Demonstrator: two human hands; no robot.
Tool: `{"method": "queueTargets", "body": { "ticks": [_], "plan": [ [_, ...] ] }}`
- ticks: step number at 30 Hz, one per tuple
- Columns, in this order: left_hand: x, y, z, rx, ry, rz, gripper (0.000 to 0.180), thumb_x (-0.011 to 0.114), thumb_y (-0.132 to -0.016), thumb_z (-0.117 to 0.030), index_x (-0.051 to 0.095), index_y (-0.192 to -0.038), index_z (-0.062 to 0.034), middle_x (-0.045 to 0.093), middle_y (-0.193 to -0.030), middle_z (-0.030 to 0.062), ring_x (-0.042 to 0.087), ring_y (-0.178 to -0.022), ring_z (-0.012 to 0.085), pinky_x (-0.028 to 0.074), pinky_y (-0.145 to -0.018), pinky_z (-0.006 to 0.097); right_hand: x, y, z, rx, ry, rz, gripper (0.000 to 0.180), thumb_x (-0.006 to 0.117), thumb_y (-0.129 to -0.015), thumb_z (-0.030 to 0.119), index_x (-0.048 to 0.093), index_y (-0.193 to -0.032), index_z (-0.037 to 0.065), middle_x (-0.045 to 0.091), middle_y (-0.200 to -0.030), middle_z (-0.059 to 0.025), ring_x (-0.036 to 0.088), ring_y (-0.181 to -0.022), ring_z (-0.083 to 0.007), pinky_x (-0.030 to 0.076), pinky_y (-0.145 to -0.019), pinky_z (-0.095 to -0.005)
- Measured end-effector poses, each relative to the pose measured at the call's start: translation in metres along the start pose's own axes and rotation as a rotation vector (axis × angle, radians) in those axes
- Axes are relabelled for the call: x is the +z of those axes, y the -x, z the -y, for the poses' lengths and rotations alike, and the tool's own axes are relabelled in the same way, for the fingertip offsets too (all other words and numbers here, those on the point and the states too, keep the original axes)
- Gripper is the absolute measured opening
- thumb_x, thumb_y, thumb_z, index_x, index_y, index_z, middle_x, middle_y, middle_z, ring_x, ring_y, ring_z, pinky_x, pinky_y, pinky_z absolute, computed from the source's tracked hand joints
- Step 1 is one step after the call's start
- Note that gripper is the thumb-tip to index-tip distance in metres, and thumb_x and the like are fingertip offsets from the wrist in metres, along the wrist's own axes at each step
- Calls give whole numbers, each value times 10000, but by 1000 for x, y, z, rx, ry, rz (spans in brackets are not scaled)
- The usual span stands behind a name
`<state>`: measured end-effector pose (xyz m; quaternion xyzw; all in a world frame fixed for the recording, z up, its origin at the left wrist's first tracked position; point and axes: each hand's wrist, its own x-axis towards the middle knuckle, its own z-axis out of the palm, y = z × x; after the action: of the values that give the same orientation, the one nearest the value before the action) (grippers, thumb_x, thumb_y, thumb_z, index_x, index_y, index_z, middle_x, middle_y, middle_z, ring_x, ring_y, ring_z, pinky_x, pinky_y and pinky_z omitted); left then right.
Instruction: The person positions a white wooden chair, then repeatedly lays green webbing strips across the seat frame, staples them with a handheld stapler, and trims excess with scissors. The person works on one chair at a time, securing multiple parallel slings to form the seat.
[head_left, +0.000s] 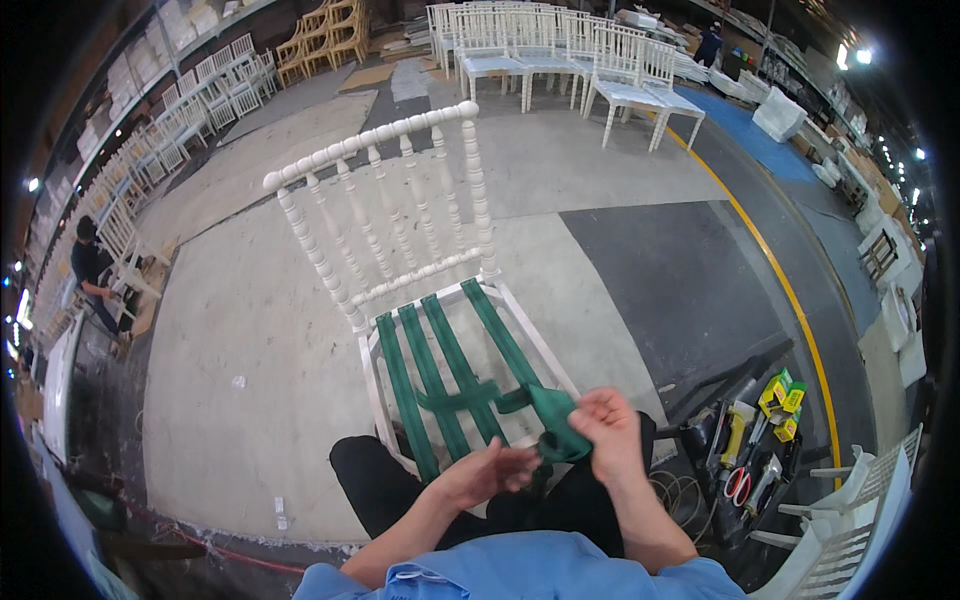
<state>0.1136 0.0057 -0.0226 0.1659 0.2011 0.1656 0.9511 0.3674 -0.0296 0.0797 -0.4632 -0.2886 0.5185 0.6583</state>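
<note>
In front of me stands a white wooden chair [372,142] with turned back spindles and an open seat frame. Several green webbing straps [408,395] run from the back rail of the seat toward me, side by side. My right hand [608,432] pinches a loose length of green webbing [556,412] over the seat's front right part; the strip folds and curls below the fingers. Close by on the left, my left hand [485,474] has its fingers stretched toward that strip, apparently without gripping it. A loose strap end [455,398] lies across the middle straps.
At my right a tool tray holds red-handled scissors [738,486], a yellow-handled tool [738,428] and yellow-green boxes [782,395]. A white chair [850,510] lies at the lower right. Rows of white chairs [560,55] stand behind. Far left, another person [92,270] works at a chair.
</note>
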Motion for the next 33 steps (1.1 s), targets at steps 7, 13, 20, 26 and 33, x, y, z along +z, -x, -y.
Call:
{"method": "queueTargets", "body": {
  "ticks": [7,13,20,26,33],
  "plan": [
    [23,-43,-125,441,131,-246,446,525,-1136,-309,511,-1472,-16,674,-1359,181,689,-1163,348,576,-1004,507,-2,57,-71,220,245,152,274,715,-942,-97,635,-1181,9,721,-1026,-42,680,-918,-81,550,-833,-240],
    [21,-25,-204,737,147,-516,344,518,-1131,-215,545,-1416,-25,677,-1345,170,681,-1179,361,579,-1012,525,-42,51,-82,383,1100,520,434,823,-870,136,669,-1266,50,766,-1100,-124,736,-1030,-288,569,-929,-394],
    [62,-30,-111,656,148,-253,334,536,-1128,-210,548,-1394,-8,684,-1314,191,696,-1138,353,602,-971,510,21,-34,-62,-206,835,392,475,840,-900,241,678,-1284,13,762,-1151,-156,705,-1132,-295,523,-1017,-421],
    [32,-27,-113,743,181,-544,268,556,-1123,-207,565,-1311,-15,702,-1270,198,731,-1067,358,625,-916,507,18,-44,-73,310,811,787,233,772,-972,179,715,-1083,-18,647,-803,-49,555,-810,-92,498,-773,-308],
    [-18,-42,-74,606,160,-670,218,535,-1128,-165,557,-1265,3,719,-1204,187,732,-1021,359,615,-879,510,-2,-41,-142,-70,1478,894,384,689,-989,325,694,-1173,-11,674,-1322,-219,677,-1175,-373,486,-1032,-536]
  ]
}}
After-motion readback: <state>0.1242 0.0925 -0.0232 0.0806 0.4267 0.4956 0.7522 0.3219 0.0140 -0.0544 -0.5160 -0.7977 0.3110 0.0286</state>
